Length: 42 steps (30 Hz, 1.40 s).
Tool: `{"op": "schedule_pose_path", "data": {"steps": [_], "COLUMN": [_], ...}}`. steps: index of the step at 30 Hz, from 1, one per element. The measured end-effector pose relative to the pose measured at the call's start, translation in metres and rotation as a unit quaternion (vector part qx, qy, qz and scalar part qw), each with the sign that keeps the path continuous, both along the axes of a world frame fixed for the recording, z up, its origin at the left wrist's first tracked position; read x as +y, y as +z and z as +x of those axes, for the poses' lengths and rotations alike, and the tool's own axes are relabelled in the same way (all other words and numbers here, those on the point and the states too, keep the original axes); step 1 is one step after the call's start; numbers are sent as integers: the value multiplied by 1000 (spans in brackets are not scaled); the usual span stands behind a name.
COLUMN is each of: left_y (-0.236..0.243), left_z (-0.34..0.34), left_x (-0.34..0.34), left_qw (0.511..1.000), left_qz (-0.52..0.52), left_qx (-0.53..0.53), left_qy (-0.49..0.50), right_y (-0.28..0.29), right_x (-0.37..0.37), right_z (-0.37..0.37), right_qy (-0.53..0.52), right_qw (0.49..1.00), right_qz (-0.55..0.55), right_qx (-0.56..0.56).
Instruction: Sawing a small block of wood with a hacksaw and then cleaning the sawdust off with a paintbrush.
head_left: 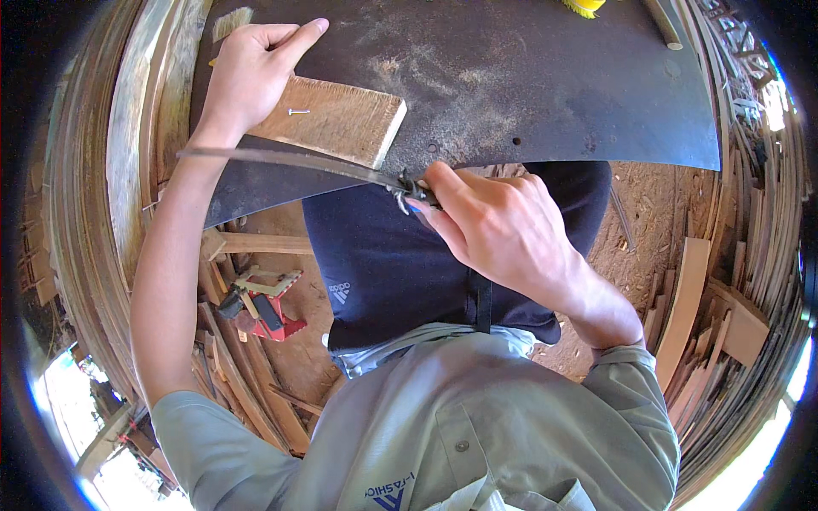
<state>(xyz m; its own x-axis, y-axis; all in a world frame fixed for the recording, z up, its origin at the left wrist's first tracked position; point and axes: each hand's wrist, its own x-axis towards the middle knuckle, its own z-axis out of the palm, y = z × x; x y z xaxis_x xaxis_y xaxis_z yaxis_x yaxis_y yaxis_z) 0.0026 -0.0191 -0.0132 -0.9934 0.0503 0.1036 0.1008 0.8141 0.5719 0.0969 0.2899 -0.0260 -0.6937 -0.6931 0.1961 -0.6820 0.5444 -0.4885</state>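
Observation:
A short, thick wooden board [336, 123] lies on the dark sheet-topped table at its near left, with a small nail [298, 111] on its upper face. My left hand [251, 81] bears down at the board's far left end. Its fingers curl out of sight and its thumb sticks out. In my right hand [503, 221] is the handle of a saw [315, 162], probably a hacksaw, seen nearly edge-on. Metal fittings show beside the thumb. The saw's thin length runs left along the board's near edge, crossing the view of my left wrist.
Sawdust [452, 94] is scattered over the dark tabletop [562, 68]. A bristle brush [232, 21] lies behind my left hand; a yellow object [584, 7] and a wooden stick [663, 24] are far right. Timber stacks [733, 324] flank both sides. A red-based tool [273, 307] sits below left.

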Motion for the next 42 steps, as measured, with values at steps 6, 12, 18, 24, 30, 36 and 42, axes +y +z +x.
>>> {"op": "schedule_pose_path", "data": {"steps": [6,12,18,24,30,36,42], "left_y": [-2,-2,-3,-7,-11,-9,-6], "left_z": [-3,-3,-3,-6,-7,-8,-2], "left_x": [-5,-6,-6,-14,-21,-19,-11], "left_qw": [1000,1000,1000,999,998,999,998], "left_qz": [10,11,8,45,66,36,17], "left_qx": [-6,-15,-20,-24,-20,-19,32], "left_qy": [-8,-5,9,3,4,-34,-42], "right_y": [4,8,19,22,17,17,28], "right_x": [1,0,0,0,3,43,127], "right_z": [0,-1,-1,-3,-2,7,45], "right_qy": [-9,-12,-15,-17,-16,-35,-154], "right_qw": [1000,1000,998,997,997,994,968], "right_qz": [8,19,49,44,46,59,134], "right_qx": [-10,-7,-29,-59,-57,-90,-144]}}
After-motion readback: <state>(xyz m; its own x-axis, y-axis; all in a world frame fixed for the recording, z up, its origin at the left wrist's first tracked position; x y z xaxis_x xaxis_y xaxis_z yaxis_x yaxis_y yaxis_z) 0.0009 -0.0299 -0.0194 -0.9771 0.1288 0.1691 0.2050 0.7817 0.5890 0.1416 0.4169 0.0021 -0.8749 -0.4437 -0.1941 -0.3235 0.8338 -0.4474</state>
